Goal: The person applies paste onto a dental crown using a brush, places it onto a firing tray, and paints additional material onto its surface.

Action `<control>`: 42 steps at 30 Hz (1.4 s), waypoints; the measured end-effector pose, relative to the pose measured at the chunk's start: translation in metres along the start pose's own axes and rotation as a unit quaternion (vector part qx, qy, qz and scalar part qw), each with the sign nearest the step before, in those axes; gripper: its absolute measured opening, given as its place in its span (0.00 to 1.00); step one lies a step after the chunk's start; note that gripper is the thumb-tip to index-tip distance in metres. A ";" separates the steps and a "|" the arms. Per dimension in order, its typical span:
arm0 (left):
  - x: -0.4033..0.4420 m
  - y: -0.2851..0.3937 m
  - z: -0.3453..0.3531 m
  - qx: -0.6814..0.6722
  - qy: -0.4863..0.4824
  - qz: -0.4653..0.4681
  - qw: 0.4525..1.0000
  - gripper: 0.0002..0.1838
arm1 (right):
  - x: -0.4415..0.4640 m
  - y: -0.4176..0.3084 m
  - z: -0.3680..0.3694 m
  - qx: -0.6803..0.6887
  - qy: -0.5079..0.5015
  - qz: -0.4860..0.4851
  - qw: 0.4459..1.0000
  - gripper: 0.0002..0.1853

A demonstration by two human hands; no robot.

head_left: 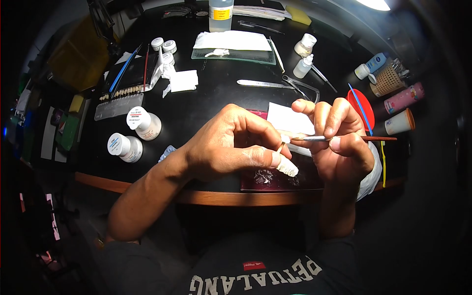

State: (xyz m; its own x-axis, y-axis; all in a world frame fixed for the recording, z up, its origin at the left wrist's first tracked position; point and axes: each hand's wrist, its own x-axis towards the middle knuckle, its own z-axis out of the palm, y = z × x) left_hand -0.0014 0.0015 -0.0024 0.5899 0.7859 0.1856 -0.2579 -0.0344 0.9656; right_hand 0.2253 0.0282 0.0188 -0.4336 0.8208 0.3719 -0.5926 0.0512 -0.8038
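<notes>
My left hand (pixel 228 140) is closed on a small whitish dental cast piece (pixel 287 167), pinched between thumb and fingers. A little white bit (pixel 284 139) shows at its upper end by the fingertips. My right hand (pixel 341 142) grips a fine brush (pixel 378 138) with a red-brown handle and metal ferrule, held nearly level. The brush's tip points left and meets or nearly meets the white bit; I cannot tell which. Beneath both hands lie a dark red board (pixel 253 184) and a white paper (pixel 282 114).
Two white-capped jars (pixel 144 125) stand left, near a tooth shade guide (pixel 129 92) and brushes. A glass slab (pixel 236 55) with folded tissue lies at the back, before a large bottle (pixel 221 17). Metal tweezers (pixel 301 88), small bottles (pixel 303 66) and a red dish (pixel 361 109) are right.
</notes>
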 end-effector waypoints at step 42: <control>0.001 0.007 0.006 0.063 0.102 -0.039 0.992 0.31 | -0.102 0.008 -0.021 -0.570 0.035 -0.181 0.800 0.07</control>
State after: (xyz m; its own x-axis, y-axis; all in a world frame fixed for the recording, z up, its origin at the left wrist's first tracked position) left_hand 0.0015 -0.0019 0.0054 0.4330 0.8977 0.0813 -0.1119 -0.0360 0.9931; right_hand 0.2790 -0.0431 -0.0354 -0.3113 0.6628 0.6810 0.3520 0.7461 -0.5652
